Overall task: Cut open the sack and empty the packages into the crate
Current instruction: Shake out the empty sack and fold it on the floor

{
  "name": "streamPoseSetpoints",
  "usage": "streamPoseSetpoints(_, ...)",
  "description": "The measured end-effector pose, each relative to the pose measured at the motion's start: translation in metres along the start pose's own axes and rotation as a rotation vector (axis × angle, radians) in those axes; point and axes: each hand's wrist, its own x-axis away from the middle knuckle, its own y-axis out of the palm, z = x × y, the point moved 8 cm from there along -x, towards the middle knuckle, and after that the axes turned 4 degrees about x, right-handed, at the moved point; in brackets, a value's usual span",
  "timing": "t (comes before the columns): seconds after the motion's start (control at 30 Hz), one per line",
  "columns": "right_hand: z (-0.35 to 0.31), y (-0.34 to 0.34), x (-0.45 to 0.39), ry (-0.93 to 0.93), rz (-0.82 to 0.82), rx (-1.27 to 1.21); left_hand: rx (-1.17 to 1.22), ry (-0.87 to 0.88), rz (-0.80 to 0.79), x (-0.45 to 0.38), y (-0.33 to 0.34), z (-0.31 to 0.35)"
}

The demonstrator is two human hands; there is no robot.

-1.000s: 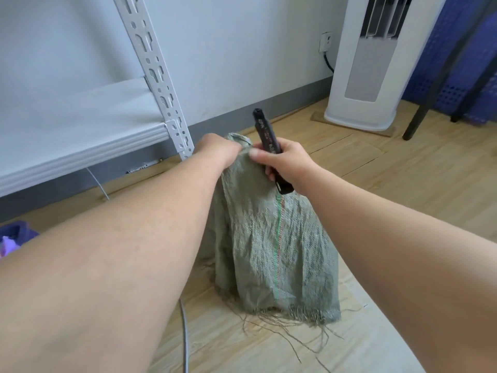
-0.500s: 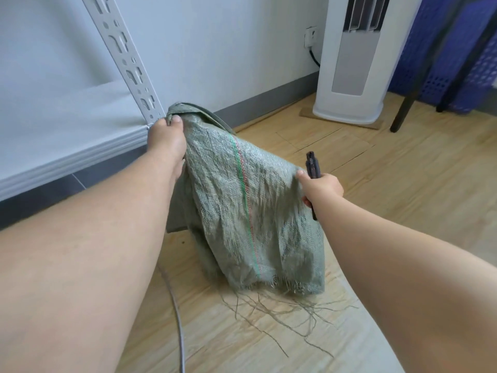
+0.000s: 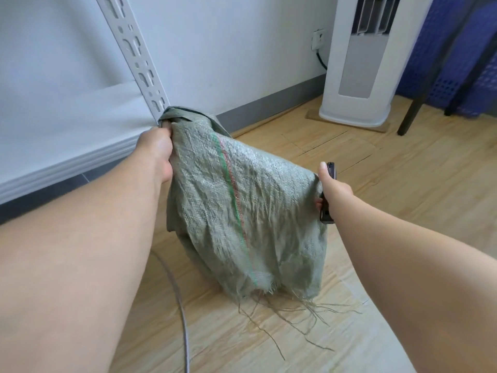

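Note:
A green woven sack (image 3: 242,211) with a green and red stripe hangs limp between my hands, its frayed lower edge brushing the wooden floor. My left hand (image 3: 158,149) grips the sack's upper left corner near the shelf post. My right hand (image 3: 332,188) holds a black utility knife (image 3: 327,208) and also pinches the sack's right edge against it. No blade is visible. No packages show, and no crate is clearly in view.
A white metal shelf (image 3: 80,135) with a slotted post (image 3: 139,65) stands at the left. A white tower fan (image 3: 360,76) stands at the back right, beside dark legs (image 3: 419,92) and blue perforated plastic (image 3: 462,63). A grey cable (image 3: 183,313) runs along the floor.
My hands have drawn apart, left toward the shelf post and right outward and down. The sack went from bunched and hanging to spread wide between them.

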Motion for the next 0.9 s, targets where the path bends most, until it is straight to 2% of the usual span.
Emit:
streamPoseSetpoints(0.1,0.004,0.017,0.002,0.096,-0.188,-0.017,-0.139,0.108,0.11,-0.01,-0.017,0.009)
streamPoseSetpoints(0.23,0.009,0.028,0.016,0.131,-0.424,0.257,-0.49,0.209,0.243,-0.008,-0.029,0.009)
streamPoseSetpoints(0.3,0.001,0.021,0.017,0.067,-0.37,0.407,-0.583,0.227,0.368,-0.003,-0.037,0.013)
streamPoseSetpoints(0.33,-0.008,0.014,0.012,-0.002,-0.279,0.407,-0.586,0.204,0.44,-0.002,-0.045,0.012)
streamPoseSetpoints(0.4,-0.028,-0.006,0.002,-0.146,-0.083,0.165,-0.46,0.096,0.515,-0.006,-0.061,0.001)
streamPoseSetpoints(0.47,-0.043,-0.015,0.004,-0.216,-0.057,-0.196,-0.451,-0.031,0.477,-0.003,-0.06,-0.013)
streamPoseSetpoints(0.5,-0.049,-0.015,0.006,-0.224,-0.084,-0.308,-0.827,-0.055,0.452,-0.001,-0.055,-0.016)
streamPoseSetpoints(0.53,-0.051,-0.012,0.009,-0.216,-0.122,-0.354,-1.026,-0.041,0.402,0.001,-0.046,-0.02)
streamPoseSetpoints(0.57,-0.051,-0.006,0.01,-0.206,-0.166,-0.328,-0.777,-0.068,0.448,0.003,-0.046,-0.027)
streamPoseSetpoints(0.6,-0.048,-0.002,0.01,-0.21,-0.196,-0.241,-0.368,-0.098,0.463,0.008,-0.043,-0.037)
streamPoseSetpoints(0.63,-0.042,0.0,0.009,-0.231,-0.202,-0.11,-0.176,-0.051,0.443,0.012,-0.04,-0.045)
streamPoseSetpoints(0.7,-0.016,-0.001,0.005,-0.269,-0.163,0.282,-0.32,0.024,0.475,0.023,-0.049,-0.06)
streamPoseSetpoints(0.73,0.007,-0.001,0.002,-0.24,-0.167,0.537,-0.398,-0.006,0.447,0.026,-0.056,-0.079)
streamPoseSetpoints(0.8,0.071,0.001,-0.002,-0.048,-0.312,0.947,-0.471,-0.143,0.378,0.029,-0.077,-0.128)
streamPoseSetpoints(0.83,0.103,0.002,0.0,0.087,-0.421,1.017,-0.478,-0.243,0.339,0.033,-0.088,-0.154)
streamPoseSetpoints(0.9,0.144,0.004,0.006,0.264,-0.54,0.975,-0.515,-0.378,0.291,0.045,-0.113,-0.195)
